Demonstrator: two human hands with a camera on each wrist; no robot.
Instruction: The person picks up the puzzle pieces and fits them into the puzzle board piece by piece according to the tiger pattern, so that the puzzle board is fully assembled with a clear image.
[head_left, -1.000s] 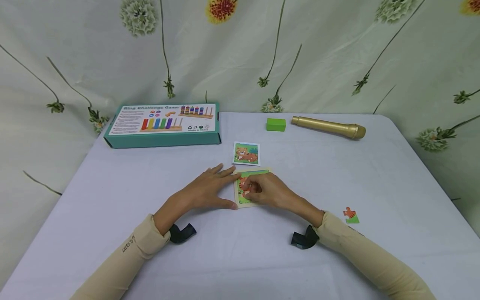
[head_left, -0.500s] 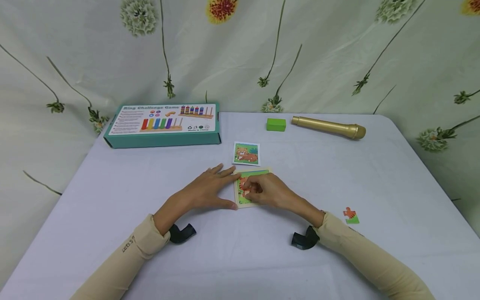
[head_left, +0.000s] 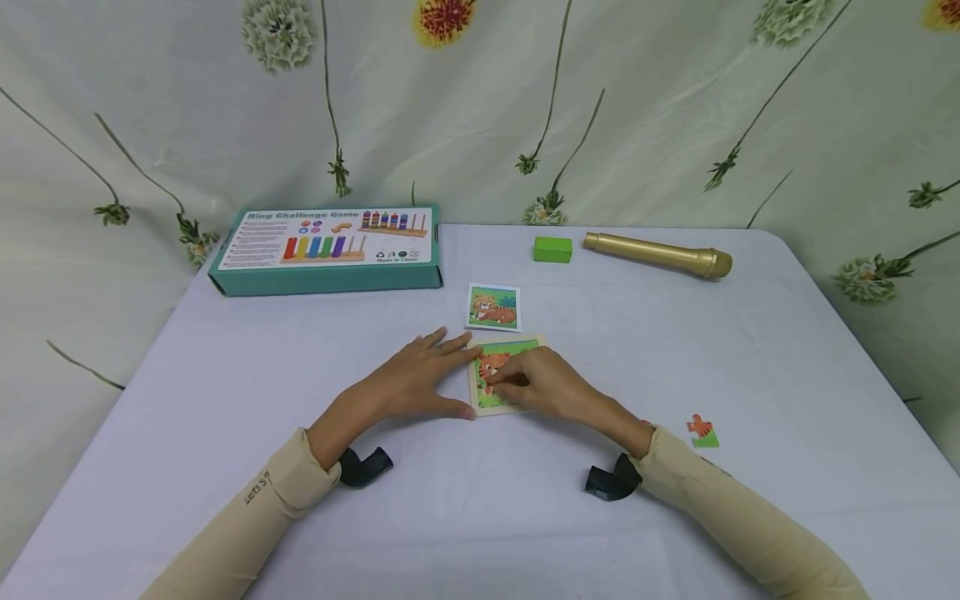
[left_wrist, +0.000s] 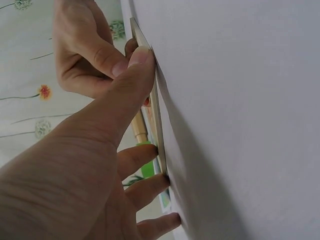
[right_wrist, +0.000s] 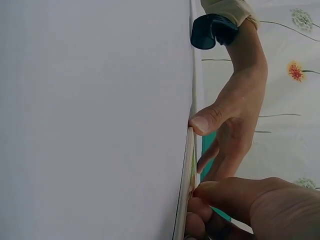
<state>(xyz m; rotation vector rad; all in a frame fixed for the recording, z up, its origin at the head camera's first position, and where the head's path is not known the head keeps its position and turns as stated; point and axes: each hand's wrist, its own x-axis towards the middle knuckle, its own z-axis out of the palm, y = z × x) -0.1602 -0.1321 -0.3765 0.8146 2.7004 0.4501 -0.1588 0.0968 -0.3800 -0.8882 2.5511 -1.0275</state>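
A wooden jigsaw board [head_left: 483,400] with a tiger picture lies at the middle of the table. My left hand [head_left: 423,375] spreads its fingers along the board's left side, and in the left wrist view the thumb [left_wrist: 140,57] rests on the board's near edge. Over the board's right half, my right hand [head_left: 543,379] pinches with thumb and forefinger at the tiger picture. The puzzle piece between these fingertips is mostly hidden. Just beyond the board is a small tiger picture card [head_left: 493,307]. A loose orange and green puzzle piece [head_left: 702,432] lies to the right.
At the back left stands a teal Ring Challenge Game box [head_left: 326,250]. A green block [head_left: 552,249] and a gold toy microphone [head_left: 660,255] lie at the back. A red bit [head_left: 646,422] peeks out beside the right wrist. A flowered cloth hangs behind the table.
The right thumb and forefinger have drawn closer together and shifted slightly, showing more of the tiger's face. A red bit now shows beside the right wrist. The left hand stays put.
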